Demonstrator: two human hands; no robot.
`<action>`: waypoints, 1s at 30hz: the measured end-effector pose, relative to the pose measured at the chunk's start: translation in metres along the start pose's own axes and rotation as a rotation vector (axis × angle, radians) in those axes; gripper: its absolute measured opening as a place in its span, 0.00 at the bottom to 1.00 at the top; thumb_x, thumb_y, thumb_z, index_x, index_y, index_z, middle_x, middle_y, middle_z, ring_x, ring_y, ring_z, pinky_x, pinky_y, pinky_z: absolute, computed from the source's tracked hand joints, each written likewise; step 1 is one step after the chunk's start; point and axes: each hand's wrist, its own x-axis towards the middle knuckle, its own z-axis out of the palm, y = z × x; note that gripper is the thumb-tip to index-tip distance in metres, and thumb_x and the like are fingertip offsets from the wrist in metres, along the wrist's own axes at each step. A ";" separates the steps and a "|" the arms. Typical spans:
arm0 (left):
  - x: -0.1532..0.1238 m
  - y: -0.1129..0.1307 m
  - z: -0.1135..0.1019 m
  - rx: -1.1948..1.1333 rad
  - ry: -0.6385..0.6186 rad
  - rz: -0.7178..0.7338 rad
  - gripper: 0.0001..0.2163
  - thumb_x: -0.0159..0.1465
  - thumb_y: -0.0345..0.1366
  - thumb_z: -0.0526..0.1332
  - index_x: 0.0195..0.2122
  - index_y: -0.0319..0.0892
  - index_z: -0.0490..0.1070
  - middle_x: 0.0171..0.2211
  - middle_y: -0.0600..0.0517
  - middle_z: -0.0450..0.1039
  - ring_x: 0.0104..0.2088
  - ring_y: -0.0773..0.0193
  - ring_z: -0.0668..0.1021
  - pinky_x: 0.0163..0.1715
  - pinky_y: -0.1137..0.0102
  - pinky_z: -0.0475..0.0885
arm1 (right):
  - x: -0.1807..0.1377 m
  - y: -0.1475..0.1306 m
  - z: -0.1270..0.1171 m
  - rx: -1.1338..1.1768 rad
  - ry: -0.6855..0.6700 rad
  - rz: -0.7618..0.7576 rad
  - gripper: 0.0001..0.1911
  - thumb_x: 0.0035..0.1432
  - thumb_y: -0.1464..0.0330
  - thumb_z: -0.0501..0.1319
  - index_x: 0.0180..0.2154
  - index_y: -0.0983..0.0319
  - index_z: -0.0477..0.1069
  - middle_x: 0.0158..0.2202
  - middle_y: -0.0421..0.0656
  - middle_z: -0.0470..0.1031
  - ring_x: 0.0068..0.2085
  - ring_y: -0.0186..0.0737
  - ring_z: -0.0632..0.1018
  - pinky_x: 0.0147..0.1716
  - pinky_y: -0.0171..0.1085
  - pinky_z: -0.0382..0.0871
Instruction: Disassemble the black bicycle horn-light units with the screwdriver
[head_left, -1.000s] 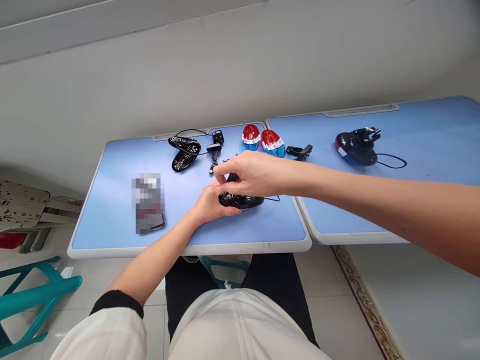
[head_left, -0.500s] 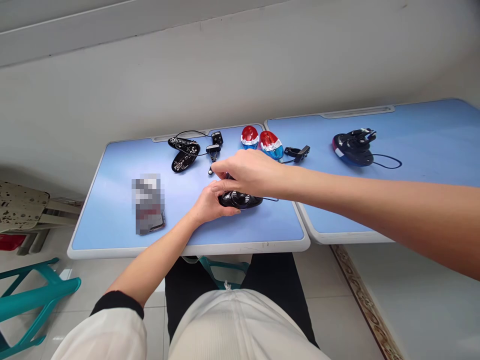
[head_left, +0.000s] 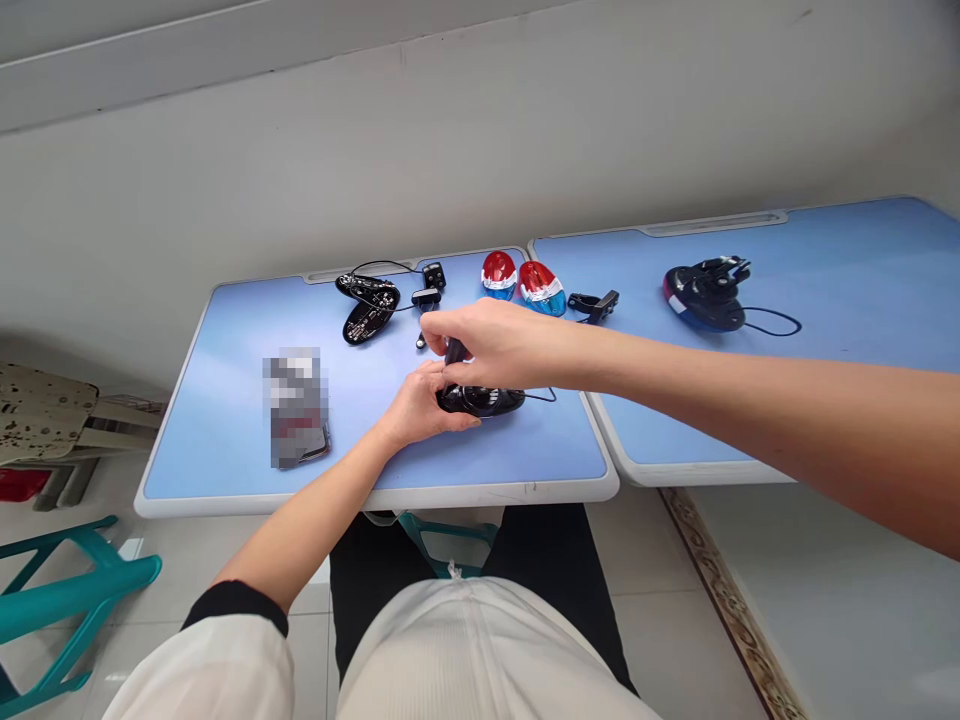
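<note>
A glossy black oval housing [head_left: 484, 401] with a thin black wire lies on the near blue table [head_left: 225, 440]. My left hand [head_left: 420, 405] grips its left end, fingers curled round it. My right hand [head_left: 499, 345] reaches over from the right and pinches a small black upright part [head_left: 454, 352] standing on top of the housing. Most of that part is hidden under my fingers.
At the back of the table lie two black circuit boards [head_left: 367, 305], small black clips [head_left: 431, 283], two red-and-blue lamp covers [head_left: 521, 280] and a black bracket [head_left: 596, 303]. A phone [head_left: 298, 408] lies at left. An assembled black unit [head_left: 705, 292] sits on the right table. A teal stool [head_left: 67, 600] stands left.
My right hand has lifted slightly, so the small black part now shows upright between its fingers. My left hand has stayed on the housing.
</note>
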 end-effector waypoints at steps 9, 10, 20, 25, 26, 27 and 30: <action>0.001 0.000 0.000 0.012 0.003 0.006 0.15 0.46 0.35 0.71 0.36 0.41 0.76 0.35 0.51 0.75 0.40 0.56 0.76 0.39 0.63 0.73 | 0.001 0.000 0.000 -0.067 0.012 0.018 0.02 0.54 0.70 0.58 0.32 0.61 0.65 0.25 0.39 0.66 0.25 0.32 0.62 0.26 0.34 0.48; 0.001 0.000 0.000 0.026 0.007 0.012 0.14 0.45 0.35 0.71 0.35 0.40 0.76 0.35 0.51 0.75 0.39 0.56 0.76 0.39 0.63 0.73 | 0.000 0.000 0.000 -0.051 0.006 0.006 0.05 0.53 0.70 0.59 0.34 0.61 0.65 0.26 0.39 0.66 0.25 0.32 0.62 0.25 0.34 0.48; 0.000 0.001 0.000 0.019 0.009 -0.004 0.15 0.45 0.34 0.71 0.35 0.41 0.76 0.33 0.51 0.74 0.39 0.56 0.75 0.37 0.64 0.73 | -0.001 -0.003 0.001 -0.109 0.015 -0.002 0.01 0.54 0.70 0.57 0.31 0.61 0.66 0.24 0.40 0.67 0.26 0.34 0.63 0.26 0.35 0.48; 0.001 -0.002 0.001 0.086 0.021 0.008 0.14 0.45 0.37 0.72 0.33 0.41 0.76 0.34 0.51 0.73 0.39 0.56 0.74 0.37 0.63 0.72 | 0.000 0.000 0.005 -0.071 0.007 -0.014 0.06 0.53 0.67 0.59 0.34 0.61 0.66 0.24 0.40 0.66 0.26 0.34 0.63 0.26 0.35 0.48; 0.001 -0.002 0.001 0.087 0.026 0.015 0.15 0.44 0.37 0.72 0.34 0.41 0.76 0.35 0.51 0.73 0.40 0.56 0.74 0.38 0.63 0.72 | 0.000 0.001 0.006 -0.092 0.012 0.004 0.05 0.53 0.66 0.59 0.32 0.61 0.66 0.23 0.39 0.65 0.25 0.34 0.62 0.25 0.35 0.48; 0.001 -0.003 0.001 0.083 0.026 0.022 0.16 0.44 0.37 0.72 0.35 0.41 0.76 0.36 0.51 0.73 0.40 0.56 0.74 0.38 0.64 0.71 | -0.001 0.001 0.006 -0.101 0.022 0.011 0.05 0.54 0.66 0.59 0.30 0.61 0.65 0.22 0.39 0.64 0.25 0.33 0.61 0.25 0.35 0.48; 0.001 -0.002 0.001 0.072 0.015 0.035 0.16 0.45 0.36 0.72 0.36 0.42 0.76 0.34 0.52 0.72 0.39 0.58 0.74 0.39 0.66 0.71 | -0.008 0.002 -0.002 -0.002 0.088 -0.023 0.04 0.51 0.70 0.60 0.29 0.62 0.64 0.23 0.38 0.65 0.26 0.32 0.63 0.26 0.34 0.51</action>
